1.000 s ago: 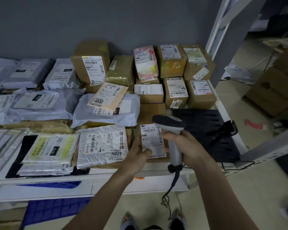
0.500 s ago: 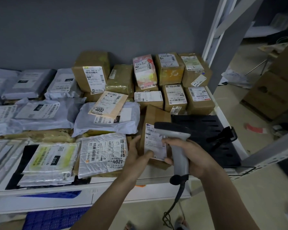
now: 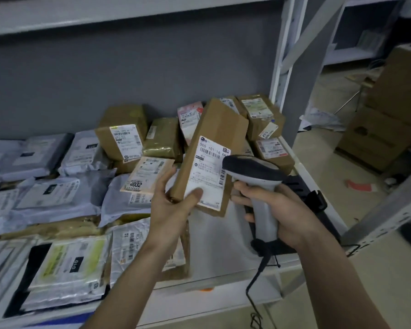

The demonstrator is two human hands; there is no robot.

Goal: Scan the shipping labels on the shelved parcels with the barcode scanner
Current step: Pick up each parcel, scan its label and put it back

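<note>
Nearest: right hand [image 3: 282,210] wrapped around grey pistol-grip barcode scanner [image 3: 254,179], fingers closed on its handle, cord dangling past the shelf's front edge. Just beyond: left hand [image 3: 171,203] gripping long brown cardboard parcel [image 3: 214,153] at its lower end, thumb pressed on white shipping label [image 3: 209,172], lifted above the white metal shelf [image 3: 223,245]. Better to slide thumb off the label, back scanner away, aim squarely at barcode. Farther: stacked boxes toward the back right corner.

A white shelf [image 3: 226,255] carries the parcels. Grey mail bags [image 3: 45,198] lie from nine to seven o'clock, brown boxes [image 3: 121,131] stand toward twelve, and a black tray [image 3: 301,186] lies at three.
</note>
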